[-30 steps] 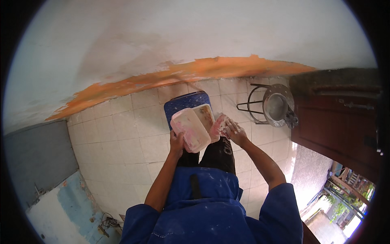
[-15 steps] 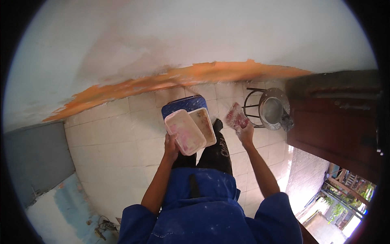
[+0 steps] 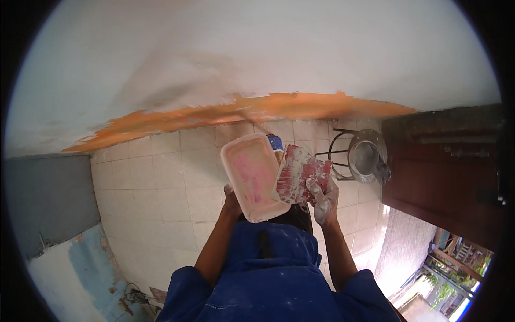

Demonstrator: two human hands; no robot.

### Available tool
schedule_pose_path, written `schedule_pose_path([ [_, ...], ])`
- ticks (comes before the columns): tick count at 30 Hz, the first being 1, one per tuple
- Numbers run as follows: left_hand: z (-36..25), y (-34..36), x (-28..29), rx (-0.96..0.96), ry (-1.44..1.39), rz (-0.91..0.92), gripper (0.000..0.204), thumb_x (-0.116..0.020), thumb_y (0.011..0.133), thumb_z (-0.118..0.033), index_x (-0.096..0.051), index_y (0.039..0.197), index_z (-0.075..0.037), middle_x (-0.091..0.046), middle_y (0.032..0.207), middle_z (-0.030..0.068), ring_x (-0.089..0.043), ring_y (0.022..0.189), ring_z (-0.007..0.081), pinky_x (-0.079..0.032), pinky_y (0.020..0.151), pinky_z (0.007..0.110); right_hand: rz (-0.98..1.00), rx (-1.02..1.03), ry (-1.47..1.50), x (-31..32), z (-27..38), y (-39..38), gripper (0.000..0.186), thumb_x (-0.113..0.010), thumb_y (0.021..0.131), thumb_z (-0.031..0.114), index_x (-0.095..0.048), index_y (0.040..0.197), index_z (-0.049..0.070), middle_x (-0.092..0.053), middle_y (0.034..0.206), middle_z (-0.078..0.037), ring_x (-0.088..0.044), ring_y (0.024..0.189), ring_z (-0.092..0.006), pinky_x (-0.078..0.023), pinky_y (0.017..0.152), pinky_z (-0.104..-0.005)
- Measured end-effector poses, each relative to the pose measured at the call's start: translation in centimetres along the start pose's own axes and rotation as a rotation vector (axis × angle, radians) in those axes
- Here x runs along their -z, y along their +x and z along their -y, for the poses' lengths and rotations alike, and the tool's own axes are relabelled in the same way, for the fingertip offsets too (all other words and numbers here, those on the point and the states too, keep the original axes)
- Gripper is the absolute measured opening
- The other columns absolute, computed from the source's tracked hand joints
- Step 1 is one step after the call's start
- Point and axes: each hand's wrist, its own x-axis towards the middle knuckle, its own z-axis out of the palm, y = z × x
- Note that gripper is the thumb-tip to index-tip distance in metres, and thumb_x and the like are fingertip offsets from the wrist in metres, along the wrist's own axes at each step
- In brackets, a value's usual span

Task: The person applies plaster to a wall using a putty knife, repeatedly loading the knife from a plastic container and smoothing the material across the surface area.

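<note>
My left hand (image 3: pixel 230 199) is closed on the side of a shallow pale plastic tray (image 3: pixel 248 169) with pink and whitish smears inside. In my right hand (image 3: pixel 325 201), caked with white, is a flat red putty spreader (image 3: pixel 301 174) streaked with white putty. The spreader's left edge meets or overlaps the tray's right rim; whether they touch I cannot tell. Behind both, a speckled blue container (image 3: pixel 275 142) shows only in part. My left fingers are mostly hidden under the tray.
Ahead rises a white-coated wall (image 3: pixel 322 48) with a ragged orange strip (image 3: pixel 289 104) along its base. A black-legged stool (image 3: pixel 337 153) bearing a metal bowl (image 3: pixel 365 156) stands right, beside a brown wooden panel (image 3: pixel 429 182). Tangled cables (image 3: pixel 140 297) lie lower left on tiled floor (image 3: pixel 161 209).
The spreader has come left and nearer, up to the tray's right side. My left hand has raised and turned the tray, which now hides most of the blue container and the whitish tub.
</note>
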Motion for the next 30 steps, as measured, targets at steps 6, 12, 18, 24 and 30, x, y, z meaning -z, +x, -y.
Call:
schedule_pose_path([
  [6, -1.6, -0.7, -2.0, 0.097, 0.411, -0.13, 0.061, -0.044, 0.089, -0.041, -0.03, 0.134, -0.003, -0.044, 0.129, 0.0145, -0.045, 0.117, 0.0278, -0.04, 0.098, 0.042, 0.063, 0.057, -0.243, -0.4, 1.3, -1.5, 0.03, -0.056, 0.088, 0.009, -0.052, 0.115, -0.004, -0.061, 0.096, -0.007, -0.056, 0.078, -0.0086, -0.047, 0.065, -0.022],
  [12, -2.7, -0.2, -4.1, -0.015, 0.187, -0.13, 0.065, -0.046, 0.088, -0.039, -0.028, 0.136, 0.0, -0.043, 0.131, 0.0154, -0.044, 0.12, 0.0298, -0.035, 0.102, 0.043, -0.053, 0.183, -0.288, 0.8, 4.4, -1.6, 0.027, -0.055, 0.089, 0.015, -0.052, 0.108, -0.003, -0.061, 0.076, -0.006, -0.053, 0.049, -0.0084, -0.041, 0.04, -0.0213],
  [18, -3.2, -0.2, -5.2, -0.056, 0.069, -0.169, 0.069, -0.054, 0.084, -0.038, -0.028, 0.135, 0.0, -0.044, 0.13, 0.0157, -0.044, 0.119, 0.0298, -0.035, 0.102, 0.044, 0.006, 0.258, -0.565, -0.4, 7.8, -2.4, 0.026, -0.053, 0.091, 0.016, -0.05, 0.105, -0.005, -0.061, 0.068, -0.01, -0.056, 0.048, -0.0137, -0.044, 0.042, -0.0278],
  [24, -3.3, -0.3, -4.7, -0.072, -0.017, 0.032, 0.08, -0.066, 0.072, -0.033, -0.029, 0.134, 0.0, -0.045, 0.127, 0.0163, -0.046, 0.117, 0.0303, -0.039, 0.099, 0.044, 0.158, 0.411, -1.023, -2.0, 7.7, -2.8, 0.026, -0.055, 0.083, 0.011, -0.047, 0.102, -0.005, -0.057, 0.059, -0.02, -0.057, 0.053, -0.0397, -0.044, 0.048, -0.0441],
  [30, -4.4, 0.0, -7.7, -0.187, -0.092, 0.088, 0.087, -0.068, 0.064, -0.032, -0.029, 0.134, -0.001, -0.044, 0.127, 0.0173, -0.046, 0.116, 0.0317, -0.041, 0.098, 0.044, 0.147, 0.509, -1.073, -3.0, 8.1, -2.8, 0.024, -0.056, 0.08, 0.008, -0.048, 0.099, -0.005, -0.057, 0.057, -0.018, -0.057, 0.046, -0.0358, -0.045, 0.045, -0.0422],
])
